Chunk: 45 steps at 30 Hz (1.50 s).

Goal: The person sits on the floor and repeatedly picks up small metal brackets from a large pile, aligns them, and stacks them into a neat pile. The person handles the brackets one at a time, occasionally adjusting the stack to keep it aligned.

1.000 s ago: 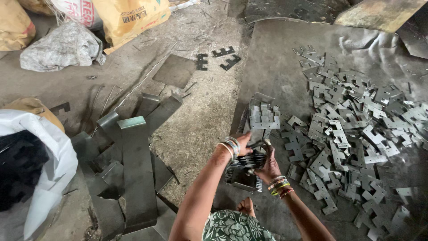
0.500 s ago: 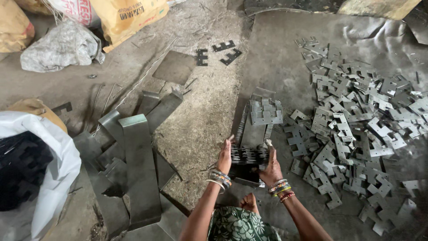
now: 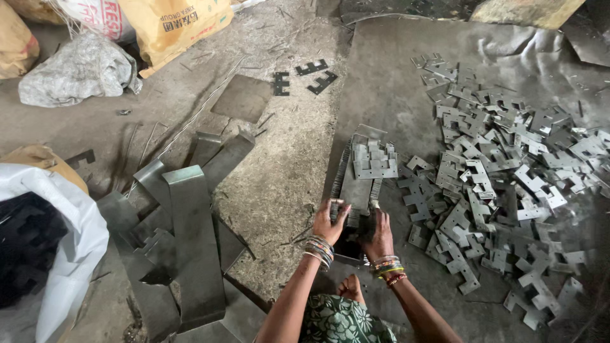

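Note:
Both hands press on a dark stack of flat metal brackets point(image 3: 353, 236) standing on edge on a grey metal sheet point(image 3: 394, 89). My left hand point(image 3: 330, 221) grips the stack's left side, my right hand point(image 3: 379, 230) its right side. Bangles ring both wrists. Just beyond the hands lies a shallow metal tray point(image 3: 357, 190) lined with upright brackets, with a few flat notched plates point(image 3: 375, 160) at its far end.
A wide heap of loose notched brackets point(image 3: 502, 184) spreads to the right. Bent metal channel strips point(image 3: 190, 235) lie at left, beside a white sack of dark parts point(image 3: 44, 254). Sacks point(image 3: 171, 25) and a grey bag point(image 3: 76, 70) sit at the far left.
Both hands have come down from a raised bundle onto the stack in front of me. The view has shifted slightly, so the tray and heap sit a little lower and further right.

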{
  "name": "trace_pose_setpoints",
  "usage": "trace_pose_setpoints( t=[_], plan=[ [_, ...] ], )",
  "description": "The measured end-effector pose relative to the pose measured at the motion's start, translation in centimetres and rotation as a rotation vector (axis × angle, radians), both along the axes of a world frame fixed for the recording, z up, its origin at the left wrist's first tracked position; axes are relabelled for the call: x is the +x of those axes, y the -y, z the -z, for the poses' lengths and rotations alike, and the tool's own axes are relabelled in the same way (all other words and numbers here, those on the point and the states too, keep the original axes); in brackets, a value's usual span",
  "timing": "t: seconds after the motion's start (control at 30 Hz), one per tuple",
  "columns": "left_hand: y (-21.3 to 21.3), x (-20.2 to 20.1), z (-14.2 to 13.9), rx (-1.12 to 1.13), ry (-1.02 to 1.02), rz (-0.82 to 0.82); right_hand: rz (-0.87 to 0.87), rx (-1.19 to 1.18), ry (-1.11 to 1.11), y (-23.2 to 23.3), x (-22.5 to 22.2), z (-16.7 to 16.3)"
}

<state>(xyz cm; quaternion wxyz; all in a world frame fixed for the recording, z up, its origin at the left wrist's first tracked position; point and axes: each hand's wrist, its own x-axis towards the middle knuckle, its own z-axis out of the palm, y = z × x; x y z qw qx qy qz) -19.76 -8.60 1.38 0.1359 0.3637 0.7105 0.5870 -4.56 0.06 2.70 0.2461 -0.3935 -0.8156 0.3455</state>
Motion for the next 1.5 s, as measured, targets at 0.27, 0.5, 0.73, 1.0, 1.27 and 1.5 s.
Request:
trace_pose_setpoints(
  t=[0.27,0.5,0.73,1.0,1.27,1.5],
  plan=[
    [-0.6,-0.7,1.8,0.043,-0.325,-0.178,-0.207,-0.221,0.133,-7.2,-1.3,-3.3],
    [0.2,-0.1,0.6,0.008,-0.119,-0.126,-0.099,0.415,0.292,-15.1,-4.6,-6.2],
    [0.7,0.4,-1.6,0.099,-0.031,-0.116,0.046,-0.089,0.353,-19.5,-7.3,-7.1],
    [0.7,0.3,-0.9,0.088,-0.047,-0.073,-0.056,-0.070,0.296,-19.2,-7.2,-6.4],
    [0.4,0.4,-1.0,0.055,-0.139,-0.147,-0.079,-0.137,0.333,-16.0,-5.3,-5.3],
    [0.6,0.4,-1.8,0.156,-0.365,-0.196,-0.448,-0.158,0.259,-12.8,-4.6,-4.2]
  ],
)
